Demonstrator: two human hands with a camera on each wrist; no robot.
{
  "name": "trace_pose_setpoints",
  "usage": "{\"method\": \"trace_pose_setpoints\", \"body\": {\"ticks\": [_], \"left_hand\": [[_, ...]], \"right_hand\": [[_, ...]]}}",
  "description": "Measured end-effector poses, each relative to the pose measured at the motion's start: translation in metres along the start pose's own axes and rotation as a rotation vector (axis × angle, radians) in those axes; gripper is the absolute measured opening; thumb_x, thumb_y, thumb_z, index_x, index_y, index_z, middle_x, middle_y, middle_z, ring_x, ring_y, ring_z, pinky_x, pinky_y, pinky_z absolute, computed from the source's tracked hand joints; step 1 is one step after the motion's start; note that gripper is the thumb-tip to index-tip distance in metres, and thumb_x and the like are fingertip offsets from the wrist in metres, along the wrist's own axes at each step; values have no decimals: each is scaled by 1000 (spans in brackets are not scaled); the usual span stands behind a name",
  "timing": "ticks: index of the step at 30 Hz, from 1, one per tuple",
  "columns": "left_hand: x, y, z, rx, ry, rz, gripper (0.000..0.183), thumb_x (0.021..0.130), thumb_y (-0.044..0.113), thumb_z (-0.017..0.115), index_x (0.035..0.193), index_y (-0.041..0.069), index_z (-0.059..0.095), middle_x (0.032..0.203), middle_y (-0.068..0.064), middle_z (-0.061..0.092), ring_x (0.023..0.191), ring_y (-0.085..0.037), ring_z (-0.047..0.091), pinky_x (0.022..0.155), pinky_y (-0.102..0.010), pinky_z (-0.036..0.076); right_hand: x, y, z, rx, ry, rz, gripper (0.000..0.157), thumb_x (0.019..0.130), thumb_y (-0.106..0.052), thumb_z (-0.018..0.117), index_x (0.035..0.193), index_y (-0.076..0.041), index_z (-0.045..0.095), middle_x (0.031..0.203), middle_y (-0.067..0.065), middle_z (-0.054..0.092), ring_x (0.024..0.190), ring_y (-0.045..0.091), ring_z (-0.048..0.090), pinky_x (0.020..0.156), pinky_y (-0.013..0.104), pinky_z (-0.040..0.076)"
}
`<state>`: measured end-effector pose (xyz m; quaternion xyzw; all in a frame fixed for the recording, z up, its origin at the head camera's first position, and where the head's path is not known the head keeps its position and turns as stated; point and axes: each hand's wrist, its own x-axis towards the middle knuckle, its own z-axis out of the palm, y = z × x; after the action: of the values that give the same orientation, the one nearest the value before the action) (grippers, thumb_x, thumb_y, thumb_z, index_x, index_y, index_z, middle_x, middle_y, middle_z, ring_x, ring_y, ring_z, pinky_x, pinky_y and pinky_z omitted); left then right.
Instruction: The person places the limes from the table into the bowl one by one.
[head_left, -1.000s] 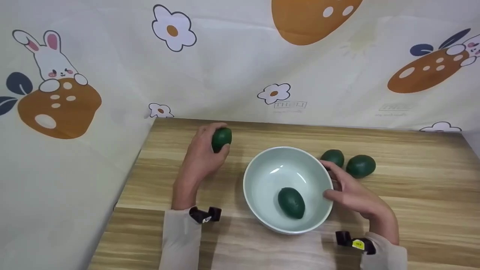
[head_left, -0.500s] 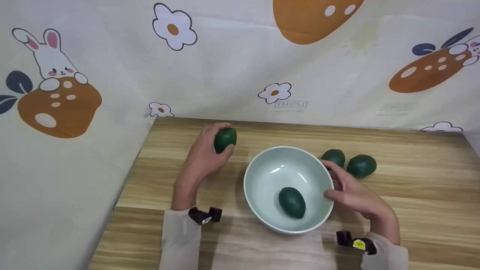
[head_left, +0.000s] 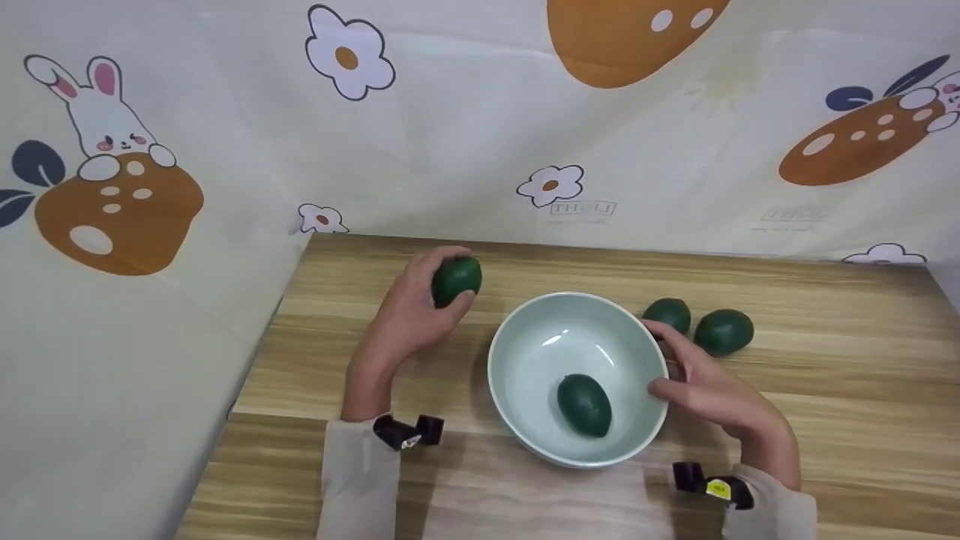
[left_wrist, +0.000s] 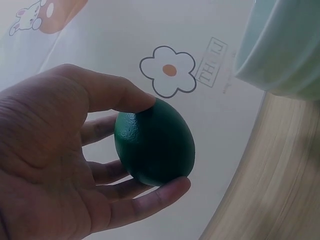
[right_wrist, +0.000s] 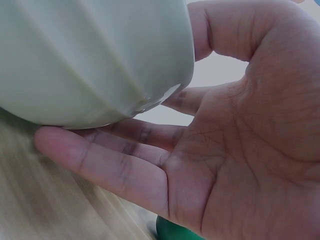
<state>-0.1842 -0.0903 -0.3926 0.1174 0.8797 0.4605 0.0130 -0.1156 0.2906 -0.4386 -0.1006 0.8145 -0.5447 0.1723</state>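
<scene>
While right hand [head_left: 709, 386] clasps bowl [head_left: 526, 367], left [head_left: 412, 309] pinches fruit [head_left: 457, 280].

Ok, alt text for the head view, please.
The left hand holds a dark green oval object left of a pale bowl, whose right side the right hand grips. A similar object lies in the bowl; two more sit on the wooden table beyond the right hand.
</scene>
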Motion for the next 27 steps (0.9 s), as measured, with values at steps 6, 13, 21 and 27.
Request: {"method": "trace_pose_setpoints", "body": {"ticks": [6, 13, 21, 27], "left_hand": [[0, 1, 0, -46, -17, 22, 51, 96, 18, 75, 144, 18, 59, 146, -14, 57, 129, -33, 58, 110, -56, 52], [-1, 3, 2, -42, -34, 60, 52, 96, 18, 76, 145, 18, 59, 146, -13, 58, 130, -32, 59, 110, -54, 53], [-2, 7, 1, -62, -53, 85, 51, 95, 17, 76, 144, 17, 59, 142, -12, 60, 130, -30, 60, 110, -52, 54], [-3, 8, 1, -52, -70, 88, 50, 97, 18, 74, 144, 19, 59, 141, -10, 60, 130, -29, 59, 110, -51, 54]], "right_hand": [[-1, -1, 1, 8, -1, 6, 78, 90, 0, 66, 161, -10, 35, 159, 24, 46, 144, 47, 50, 100, 33, 56], [-1, -2, 1, -9, 8, 9, 79, 90, -1, 67, 161, -11, 36, 160, 23, 46, 145, 47, 49, 105, 40, 53], [0, -1, 1, 9, 5, 5, 79, 89, 0, 67, 161, -10, 35, 158, 24, 47, 142, 46, 52, 99, 35, 56], [0, -1, 1, 5, 5, 2, 79, 89, 0, 67, 161, -10, 36, 159, 24, 46, 143, 47, 51, 100, 34, 56]]}}
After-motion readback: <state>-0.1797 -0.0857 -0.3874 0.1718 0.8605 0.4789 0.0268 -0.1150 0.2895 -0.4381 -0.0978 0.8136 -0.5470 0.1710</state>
